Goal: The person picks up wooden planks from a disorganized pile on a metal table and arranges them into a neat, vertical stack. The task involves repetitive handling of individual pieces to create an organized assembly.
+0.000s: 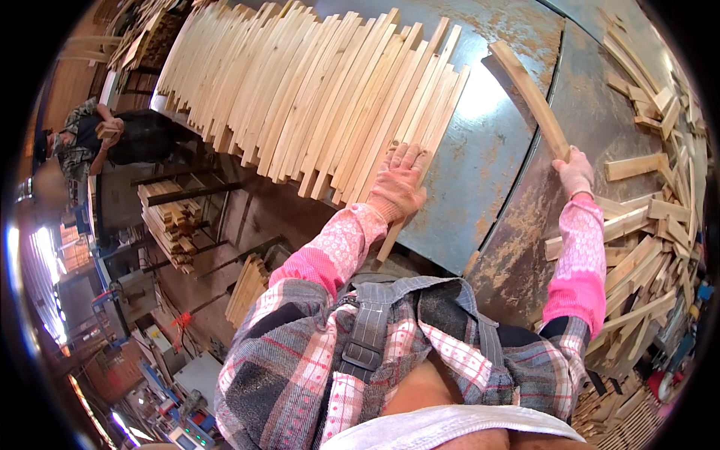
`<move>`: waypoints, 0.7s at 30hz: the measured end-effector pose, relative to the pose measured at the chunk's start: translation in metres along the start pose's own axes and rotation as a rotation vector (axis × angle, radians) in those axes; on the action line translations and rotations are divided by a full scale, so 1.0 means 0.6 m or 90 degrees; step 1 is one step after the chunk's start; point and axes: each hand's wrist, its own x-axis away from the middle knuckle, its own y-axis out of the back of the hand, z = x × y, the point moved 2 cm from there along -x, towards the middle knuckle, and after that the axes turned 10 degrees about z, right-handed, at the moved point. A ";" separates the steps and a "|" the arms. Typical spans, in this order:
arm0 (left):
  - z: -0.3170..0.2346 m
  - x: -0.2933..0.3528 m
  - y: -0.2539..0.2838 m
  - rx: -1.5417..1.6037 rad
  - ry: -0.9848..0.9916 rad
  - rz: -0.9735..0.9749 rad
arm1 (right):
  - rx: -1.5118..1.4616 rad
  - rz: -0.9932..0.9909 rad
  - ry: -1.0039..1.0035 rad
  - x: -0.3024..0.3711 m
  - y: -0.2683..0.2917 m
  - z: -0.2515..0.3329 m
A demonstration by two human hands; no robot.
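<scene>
A long row of pale wooden strips [300,97] lies side by side on the metal table [480,142], their near ends uneven. My left hand [399,182], in a pinkish glove, rests with fingers stretched over the near ends of the strips at the row's right side. Off to the right, my right hand [576,171], also gloved, grips the near end of a single wooden strip [531,96]. That strip points away from me, apart from the row, above the gap between the table sections. Pink patterned sleeves cover both forearms.
A loose heap of wood offcuts [645,247] spreads along the right side. Sawdust [510,202] dusts the table. At the left, another person [79,139] holds a small wood piece. Stacked strips [171,225] rest on a rack below the table's left edge.
</scene>
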 end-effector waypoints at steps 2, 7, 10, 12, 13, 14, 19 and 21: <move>-0.003 -0.004 -0.001 -0.013 0.008 0.015 | -0.153 -0.021 0.059 0.005 -0.012 0.020; 0.004 0.007 -0.007 -0.019 0.012 0.004 | -0.670 0.065 0.160 0.138 -0.031 0.178; 0.005 0.001 0.000 0.017 -0.014 -0.027 | -0.682 0.122 0.189 0.195 -0.147 0.247; -0.004 0.009 0.004 0.090 -0.010 -0.052 | -0.492 0.100 0.244 0.217 -0.228 0.291; -0.017 0.012 0.017 0.141 0.008 -0.069 | -0.458 0.132 0.261 0.239 -0.241 0.321; -0.023 0.018 0.028 0.192 0.027 -0.088 | -0.424 0.161 0.249 0.258 -0.252 0.347; 0.043 0.103 0.047 0.174 0.015 -0.198 | -0.214 0.301 0.247 0.258 -0.227 0.350; 0.136 0.151 0.020 0.151 0.103 -0.229 | -0.246 0.144 0.250 0.247 -0.232 0.336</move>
